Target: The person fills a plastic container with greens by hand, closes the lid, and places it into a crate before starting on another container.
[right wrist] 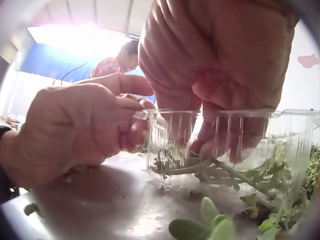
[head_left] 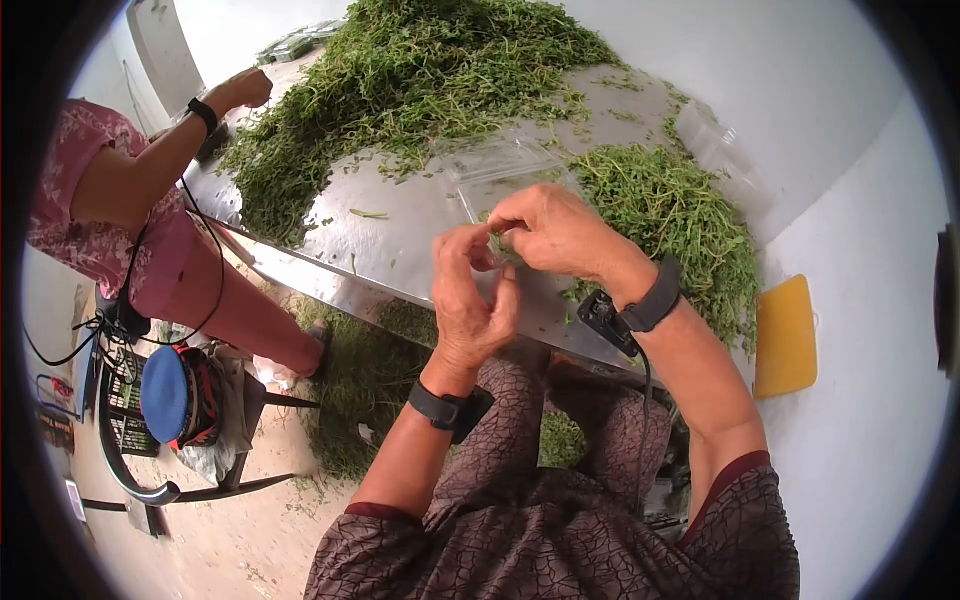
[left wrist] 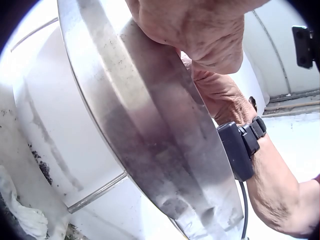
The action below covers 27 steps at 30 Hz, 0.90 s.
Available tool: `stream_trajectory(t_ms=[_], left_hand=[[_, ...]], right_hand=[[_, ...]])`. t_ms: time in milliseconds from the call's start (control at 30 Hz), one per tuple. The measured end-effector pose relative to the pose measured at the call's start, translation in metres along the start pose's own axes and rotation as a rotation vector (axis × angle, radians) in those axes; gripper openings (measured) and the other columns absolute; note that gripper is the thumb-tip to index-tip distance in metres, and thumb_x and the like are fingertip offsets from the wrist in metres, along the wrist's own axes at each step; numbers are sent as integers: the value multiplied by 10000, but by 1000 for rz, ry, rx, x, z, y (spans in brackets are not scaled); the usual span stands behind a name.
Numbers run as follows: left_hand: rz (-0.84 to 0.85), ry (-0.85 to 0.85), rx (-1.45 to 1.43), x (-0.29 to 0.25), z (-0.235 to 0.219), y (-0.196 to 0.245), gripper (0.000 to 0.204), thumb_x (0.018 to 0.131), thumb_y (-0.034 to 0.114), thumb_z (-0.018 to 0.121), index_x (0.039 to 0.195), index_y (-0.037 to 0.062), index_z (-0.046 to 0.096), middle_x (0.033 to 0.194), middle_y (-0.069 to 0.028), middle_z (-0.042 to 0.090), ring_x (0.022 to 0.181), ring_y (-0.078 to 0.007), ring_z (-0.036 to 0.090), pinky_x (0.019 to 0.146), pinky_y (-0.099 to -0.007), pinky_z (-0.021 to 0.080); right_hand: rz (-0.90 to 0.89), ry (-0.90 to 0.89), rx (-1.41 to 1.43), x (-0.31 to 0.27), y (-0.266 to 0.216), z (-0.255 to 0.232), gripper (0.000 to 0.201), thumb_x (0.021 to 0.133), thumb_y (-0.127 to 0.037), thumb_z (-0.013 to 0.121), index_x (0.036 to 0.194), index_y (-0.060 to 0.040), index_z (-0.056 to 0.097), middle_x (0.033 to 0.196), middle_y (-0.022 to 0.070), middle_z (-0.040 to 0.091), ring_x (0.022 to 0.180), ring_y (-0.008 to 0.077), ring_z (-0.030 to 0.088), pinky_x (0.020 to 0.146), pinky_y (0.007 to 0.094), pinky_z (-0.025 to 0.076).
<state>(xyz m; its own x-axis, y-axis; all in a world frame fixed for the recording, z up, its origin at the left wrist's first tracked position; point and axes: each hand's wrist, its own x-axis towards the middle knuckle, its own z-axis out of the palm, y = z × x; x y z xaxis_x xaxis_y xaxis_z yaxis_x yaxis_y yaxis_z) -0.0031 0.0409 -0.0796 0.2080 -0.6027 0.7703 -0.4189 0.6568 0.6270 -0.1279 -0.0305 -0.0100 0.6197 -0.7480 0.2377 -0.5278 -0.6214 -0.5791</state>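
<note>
Clear plastic tub [right wrist: 225, 145] half hides right hand [right wrist: 220, 75] pinching sprigs [right wrist: 210, 170]; left hand [right wrist: 75, 130] pinches its rim.

— What does the person wear?

— A brown garment with a fine dark crackle pattern [head_left: 560, 530], short-sleeved, each sleeve edged by a maroon band [head_left: 372, 510].

— And back from the fingers, at the wrists?

— A black strap [head_left: 655, 297] circles the wrist behind the right hand [head_left: 560, 235]. A small black camera box [head_left: 607, 318] sits on its underside, with a thin black cable [head_left: 645, 420] running back along the forearm. Behind the left hand [head_left: 470, 300] sits a like black band [head_left: 437, 405] with its own black box [head_left: 473, 410].

— Any closer look?

— The left wrist view shows the right strap's ribbed buckle [left wrist: 257, 129] and the blocky, matt black housing [left wrist: 235, 150].
</note>
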Motion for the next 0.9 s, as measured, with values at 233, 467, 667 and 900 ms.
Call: stream_trajectory(t_ms=[233, 467, 667, 900], left_hand=[[4, 15, 16, 0, -5, -1, 469, 679, -62, 588, 1132, -1, 484, 977, -138, 522, 727, -222, 514, 658, -324, 463], [19, -13, 40, 2, -1, 2, 440, 673, -56, 590, 1100, -2, 498, 972, -135, 522, 731, -227, 514, 647, -325, 458], [28, -17, 63, 3, -1, 3, 410, 676, -61, 578, 1071, 15, 502, 956, -110, 512, 722, -190, 511, 669, -307, 452], [24, -22, 68, 3, -1, 2, 393, 684, -49, 598, 1065, 9, 521, 998, -139, 530, 705, -218, 525, 650, -331, 464]], right_hand=[[-3, 20, -110, 10, -6, -4, 139, 736, -75, 599, 824, 8, 668, 650, 140, 601, 576, 177, 558, 558, 323, 437], [226, 30, 79, 21, 14, -2, 101, 695, -91, 644, 759, -23, 681, 627, 69, 626, 550, 155, 535, 544, 308, 439], [221, -54, -234, 24, 0, 5, 85, 692, -101, 658, 738, -32, 674, 658, 118, 633, 580, 236, 564, 583, 352, 462], [7, -95, -108, 8, -4, -20, 136, 766, -84, 603, 834, -4, 688, 730, 142, 657, 636, 244, 584, 639, 344, 477]])
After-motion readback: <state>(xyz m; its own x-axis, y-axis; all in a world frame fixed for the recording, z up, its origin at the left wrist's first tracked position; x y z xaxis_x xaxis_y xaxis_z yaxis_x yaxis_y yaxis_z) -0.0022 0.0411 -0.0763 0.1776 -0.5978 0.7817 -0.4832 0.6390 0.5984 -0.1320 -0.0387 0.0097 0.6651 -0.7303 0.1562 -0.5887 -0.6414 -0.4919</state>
